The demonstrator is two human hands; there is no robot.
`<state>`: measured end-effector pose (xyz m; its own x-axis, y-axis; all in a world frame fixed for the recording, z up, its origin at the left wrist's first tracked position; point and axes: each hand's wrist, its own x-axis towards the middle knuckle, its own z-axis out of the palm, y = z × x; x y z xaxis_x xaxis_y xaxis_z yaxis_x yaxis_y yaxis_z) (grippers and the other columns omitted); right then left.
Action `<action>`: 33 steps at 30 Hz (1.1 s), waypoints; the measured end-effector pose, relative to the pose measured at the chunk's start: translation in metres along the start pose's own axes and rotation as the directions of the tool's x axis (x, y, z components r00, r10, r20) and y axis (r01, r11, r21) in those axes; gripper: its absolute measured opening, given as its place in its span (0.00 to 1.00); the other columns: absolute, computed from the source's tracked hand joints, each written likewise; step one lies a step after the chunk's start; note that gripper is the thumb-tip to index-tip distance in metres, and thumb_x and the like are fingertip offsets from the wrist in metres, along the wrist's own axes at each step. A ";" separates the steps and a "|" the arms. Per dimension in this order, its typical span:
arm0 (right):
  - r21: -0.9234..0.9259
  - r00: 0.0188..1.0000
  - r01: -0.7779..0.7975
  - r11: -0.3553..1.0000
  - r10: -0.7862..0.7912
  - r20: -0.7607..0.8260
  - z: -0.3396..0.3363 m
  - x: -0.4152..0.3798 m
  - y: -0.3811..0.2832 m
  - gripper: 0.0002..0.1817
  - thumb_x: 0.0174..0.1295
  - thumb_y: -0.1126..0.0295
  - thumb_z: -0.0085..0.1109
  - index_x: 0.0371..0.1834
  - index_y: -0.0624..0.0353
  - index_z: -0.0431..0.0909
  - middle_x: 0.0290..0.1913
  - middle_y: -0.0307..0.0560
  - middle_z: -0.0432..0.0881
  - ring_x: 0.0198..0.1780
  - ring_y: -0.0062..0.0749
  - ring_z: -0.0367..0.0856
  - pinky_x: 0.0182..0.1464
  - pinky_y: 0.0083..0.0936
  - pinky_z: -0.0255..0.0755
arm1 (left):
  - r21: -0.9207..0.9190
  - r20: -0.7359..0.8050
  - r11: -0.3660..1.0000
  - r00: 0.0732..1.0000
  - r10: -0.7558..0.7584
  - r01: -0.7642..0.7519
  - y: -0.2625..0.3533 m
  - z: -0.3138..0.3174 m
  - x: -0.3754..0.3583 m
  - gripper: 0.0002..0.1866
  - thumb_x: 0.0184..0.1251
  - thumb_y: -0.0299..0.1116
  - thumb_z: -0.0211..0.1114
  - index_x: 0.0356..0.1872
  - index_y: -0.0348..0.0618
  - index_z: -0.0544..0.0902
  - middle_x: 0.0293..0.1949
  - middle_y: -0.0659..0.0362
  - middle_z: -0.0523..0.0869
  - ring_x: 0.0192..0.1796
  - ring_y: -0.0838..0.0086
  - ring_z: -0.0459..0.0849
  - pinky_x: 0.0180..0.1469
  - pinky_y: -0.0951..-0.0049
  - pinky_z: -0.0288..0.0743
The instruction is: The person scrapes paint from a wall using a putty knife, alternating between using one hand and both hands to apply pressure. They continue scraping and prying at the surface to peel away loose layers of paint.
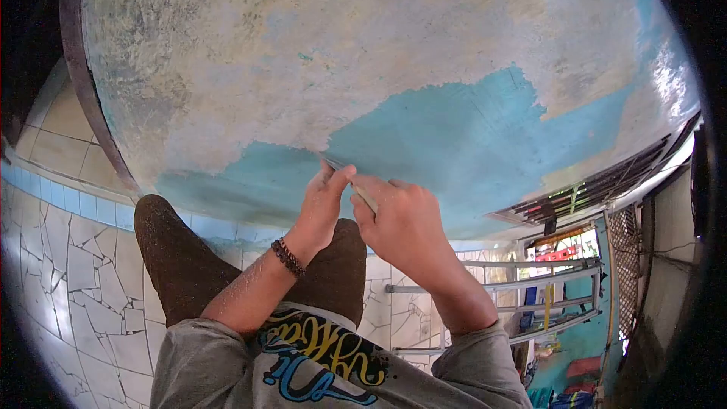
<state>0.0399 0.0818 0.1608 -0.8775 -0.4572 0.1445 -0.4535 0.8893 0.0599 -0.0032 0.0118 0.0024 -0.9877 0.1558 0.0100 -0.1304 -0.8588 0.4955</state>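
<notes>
gripping scraper (362,193), blade mostly hidden by hands (363,216)

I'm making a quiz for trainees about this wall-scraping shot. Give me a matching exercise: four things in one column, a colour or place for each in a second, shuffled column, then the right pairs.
Things:
1. scraper
2. bracelet
3. remaining paint
4. floor tiles

Descriptions:
A. blue, on the lower part of the wall
B. white and cracked, at lower left
C. held by both the left hand and the right hand, tip against the wall
D. dark beads, around the left wrist

Pairs: 1-C, 2-D, 3-A, 4-B
</notes>
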 end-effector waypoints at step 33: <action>0.721 0.972 -0.197 0.664 0.231 0.054 0.220 -0.068 0.054 0.19 0.64 0.54 0.64 0.53 0.53 0.83 0.33 0.51 0.85 0.32 0.44 0.83 0.38 0.36 0.76 | 0.543 -0.440 0.804 0.898 0.024 0.244 -0.004 -0.149 -0.040 0.08 0.63 0.33 0.68 0.33 0.37 0.87 0.29 0.61 0.85 0.31 0.76 0.79 0.37 0.73 0.71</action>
<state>0.0402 0.1583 -0.0630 -0.9655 -0.2397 0.1013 -0.2403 0.6713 -0.7012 0.0236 -0.0636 -0.1297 -0.9278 -0.0956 -0.3607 -0.2991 -0.3873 0.8721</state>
